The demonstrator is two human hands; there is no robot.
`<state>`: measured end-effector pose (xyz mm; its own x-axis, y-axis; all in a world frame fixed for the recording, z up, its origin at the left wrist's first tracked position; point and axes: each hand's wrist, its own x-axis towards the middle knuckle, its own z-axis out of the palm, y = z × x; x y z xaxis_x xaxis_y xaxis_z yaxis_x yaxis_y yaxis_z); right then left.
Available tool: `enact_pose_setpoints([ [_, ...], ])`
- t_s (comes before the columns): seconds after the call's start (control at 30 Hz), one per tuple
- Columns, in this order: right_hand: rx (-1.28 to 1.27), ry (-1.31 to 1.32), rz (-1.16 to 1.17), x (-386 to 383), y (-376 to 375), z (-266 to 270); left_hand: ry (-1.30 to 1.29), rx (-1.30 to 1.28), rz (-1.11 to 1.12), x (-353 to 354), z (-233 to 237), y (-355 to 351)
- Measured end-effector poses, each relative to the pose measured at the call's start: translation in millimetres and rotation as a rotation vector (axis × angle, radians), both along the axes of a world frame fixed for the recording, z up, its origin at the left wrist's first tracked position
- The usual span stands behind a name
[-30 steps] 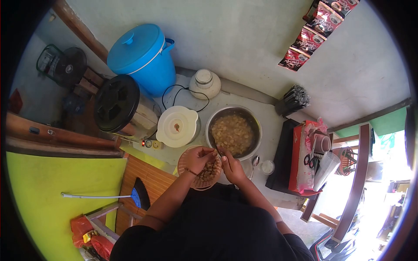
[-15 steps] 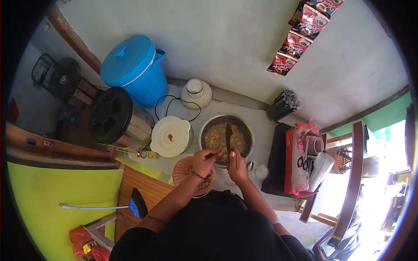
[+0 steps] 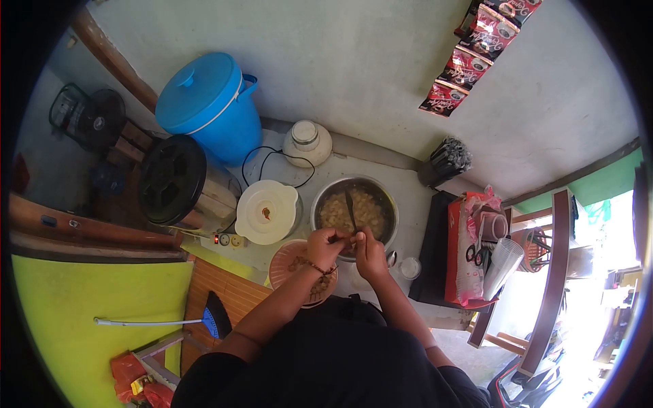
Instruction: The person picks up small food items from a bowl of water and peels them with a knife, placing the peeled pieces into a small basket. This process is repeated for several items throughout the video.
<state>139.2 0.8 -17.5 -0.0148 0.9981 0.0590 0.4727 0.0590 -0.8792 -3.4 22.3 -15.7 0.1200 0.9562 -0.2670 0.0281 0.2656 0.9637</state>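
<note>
My right hand [image 3: 371, 256] is closed round the handle of a black-bladed knife [image 3: 351, 207], whose blade points away from me over a steel bowl [image 3: 390, 204]. Pale chunks [image 3: 332, 212] in liquid fill that bowl. My left hand [image 3: 326, 247] is pinched close beside the right one, at the bowl's near rim; what its fingers hold is too small and hidden to name. Below my left wrist, which wears a beaded bracelet, is a pink ribbed basket [image 3: 277, 262] with small brownish pieces in it.
Left of the bowl stand a cream lidded container [image 3: 262, 231], a black-lidded container [image 3: 173, 180] and a blue cooler bucket [image 3: 204, 102]. A white jar [image 3: 307, 153] is behind. To the right are a spoon [image 3: 392, 258], a small clear cup [image 3: 410, 268] and a red box [image 3: 459, 258].
The knife blade has turned from showing its broad side to nearly edge-on and tilted slightly left. My hands have drawn closer together.
</note>
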Motion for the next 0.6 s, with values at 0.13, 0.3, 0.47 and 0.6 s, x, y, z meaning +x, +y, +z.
enact_pose_setpoints([
  [0.13, -0.189, -0.06, -0.05, 2, 1, 10, 0.105, 0.24, 0.055, -3, -24, 1],
  [0.3, -0.267, -0.078, -0.006, -4, -2, 31, 0.157, 0.035, -0.006, -25, -16, 1],
  [0.47, -0.085, -0.048, 0.119, -18, -17, 0, 0.618, 0.042, -0.287, -53, -51, -16],
  [0.6, -0.187, -0.018, 0.177, -25, -27, 2, 0.888, 0.034, -0.451, -48, -103, -43],
])
